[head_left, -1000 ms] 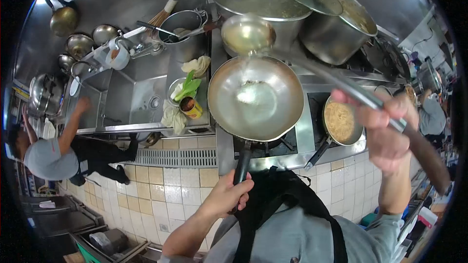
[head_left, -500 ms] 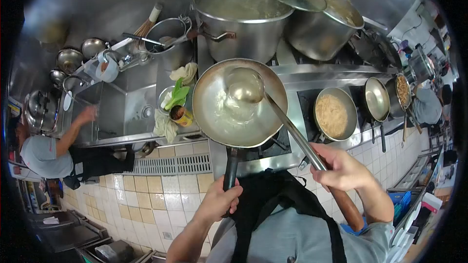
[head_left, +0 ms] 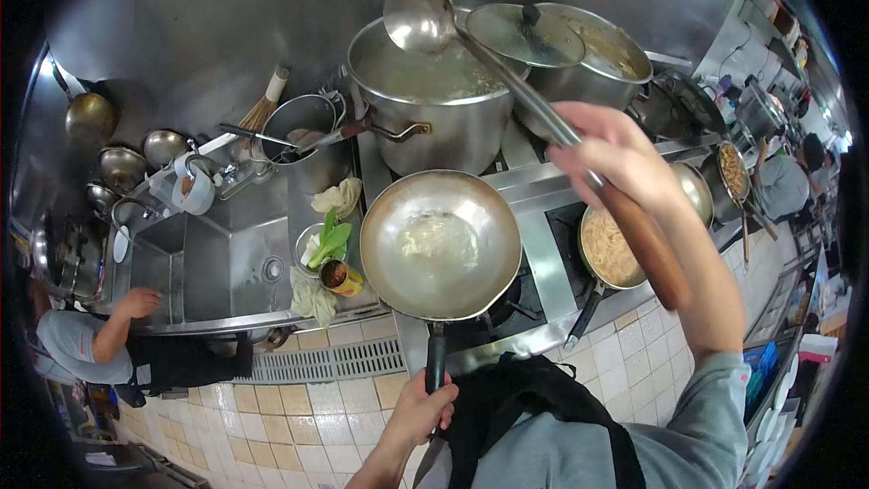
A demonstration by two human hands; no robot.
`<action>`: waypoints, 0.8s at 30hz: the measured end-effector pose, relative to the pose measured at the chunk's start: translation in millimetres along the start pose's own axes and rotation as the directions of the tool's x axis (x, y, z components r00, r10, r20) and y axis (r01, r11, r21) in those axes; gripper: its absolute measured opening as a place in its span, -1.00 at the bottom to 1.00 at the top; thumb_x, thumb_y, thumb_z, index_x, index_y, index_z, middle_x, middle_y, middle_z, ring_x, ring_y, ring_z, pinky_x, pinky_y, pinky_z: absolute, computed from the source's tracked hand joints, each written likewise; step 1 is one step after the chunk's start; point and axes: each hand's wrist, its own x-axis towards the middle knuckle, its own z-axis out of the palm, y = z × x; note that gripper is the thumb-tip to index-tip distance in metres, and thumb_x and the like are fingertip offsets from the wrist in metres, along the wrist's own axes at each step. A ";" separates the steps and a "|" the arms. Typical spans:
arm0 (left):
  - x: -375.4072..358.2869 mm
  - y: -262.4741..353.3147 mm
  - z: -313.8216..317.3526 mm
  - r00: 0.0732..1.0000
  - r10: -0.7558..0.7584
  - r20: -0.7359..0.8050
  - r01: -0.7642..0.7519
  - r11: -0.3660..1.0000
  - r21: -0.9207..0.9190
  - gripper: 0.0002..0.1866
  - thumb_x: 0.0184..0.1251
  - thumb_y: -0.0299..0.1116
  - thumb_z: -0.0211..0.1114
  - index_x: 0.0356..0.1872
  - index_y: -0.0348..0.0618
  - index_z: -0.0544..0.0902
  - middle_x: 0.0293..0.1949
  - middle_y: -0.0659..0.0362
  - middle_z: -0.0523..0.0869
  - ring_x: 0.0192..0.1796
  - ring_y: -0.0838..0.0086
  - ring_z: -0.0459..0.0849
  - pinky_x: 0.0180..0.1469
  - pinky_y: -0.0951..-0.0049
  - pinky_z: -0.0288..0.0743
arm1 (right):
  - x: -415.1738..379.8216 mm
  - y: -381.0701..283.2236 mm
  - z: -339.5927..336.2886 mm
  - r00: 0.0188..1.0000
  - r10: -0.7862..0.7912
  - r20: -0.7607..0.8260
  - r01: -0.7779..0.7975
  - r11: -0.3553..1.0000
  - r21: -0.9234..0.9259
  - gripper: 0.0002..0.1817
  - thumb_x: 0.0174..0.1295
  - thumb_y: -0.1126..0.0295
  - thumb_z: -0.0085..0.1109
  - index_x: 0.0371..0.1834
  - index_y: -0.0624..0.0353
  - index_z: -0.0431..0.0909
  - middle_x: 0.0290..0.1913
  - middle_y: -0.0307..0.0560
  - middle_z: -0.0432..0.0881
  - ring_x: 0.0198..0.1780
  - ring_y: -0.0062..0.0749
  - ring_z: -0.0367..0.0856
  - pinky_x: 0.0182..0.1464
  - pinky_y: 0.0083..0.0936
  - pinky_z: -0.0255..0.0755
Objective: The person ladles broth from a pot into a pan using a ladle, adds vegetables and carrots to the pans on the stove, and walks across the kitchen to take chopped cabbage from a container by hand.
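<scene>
My left hand (head_left: 422,409) is wrapped round the black handle of a frying pan (head_left: 385,249), which sits over the stove with a little pale, clear liquid in its middle. Raised over the stove, my right hand (head_left: 625,156) grips a long ladle (head_left: 418,20) by its shaft and wooden handle. The ladle's bowl overlaps the rim of a large stockpot (head_left: 444,127) of cloudy liquid behind the pan. To the right, a second pan of noodles (head_left: 611,246) is partly hidden by my forearm.
Another stockpot (head_left: 593,89) has a glass lid (head_left: 525,34) tilted across it. Left of the pan are leafy greens (head_left: 329,240), an opened can (head_left: 341,279) and a sink (head_left: 217,258). A person (head_left: 77,349) stands at the sink; another person (head_left: 783,181) is far right.
My right hand has lifted the ladle out of the pan and up toward the stockpot. The view has shifted, with the pan lower in it. The person at the sink has lowered their hand.
</scene>
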 end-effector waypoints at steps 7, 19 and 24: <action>4.9 -1.9 -11.7 1.000 -0.002 0.007 0.003 1.000 -0.016 -0.80 0.32 -0.50 0.29 -0.16 -0.19 0.42 -0.53 0.22 0.49 -0.63 0.55 0.47 -0.63 0.46 0.35 | 75.3 27.5 10.3 0.996 0.087 0.006 -0.087 0.996 -0.034 -0.79 0.05 0.34 0.19 -0.35 0.28 0.54 -0.53 -0.16 0.51 -0.60 -0.53 0.46 -0.54 -0.54 0.26; 1.9 3.4 -13.8 1.000 0.000 0.005 0.000 1.000 0.023 -0.81 0.35 -0.47 0.27 -0.15 -0.23 0.42 -0.51 0.21 0.50 -0.62 0.56 0.48 -0.62 0.47 0.35 | 120.5 35.3 13.8 0.940 0.288 0.180 -0.339 0.830 0.444 -0.88 0.29 0.42 0.11 -0.37 0.21 0.45 -0.44 -0.20 0.53 -0.67 -0.67 0.32 -0.76 -0.74 0.12; -0.3 6.3 -8.6 1.000 0.023 0.009 -0.023 1.000 0.010 -0.80 0.36 -0.49 0.27 -0.13 -0.23 0.42 -0.50 0.20 0.51 -0.62 0.56 0.48 -0.62 0.48 0.35 | 121.9 37.4 -2.6 0.899 0.186 0.396 -0.426 0.577 0.697 -0.83 0.30 0.45 0.10 -0.34 0.30 0.35 -0.35 -0.01 0.50 -0.63 -0.68 0.31 -0.77 -0.78 0.15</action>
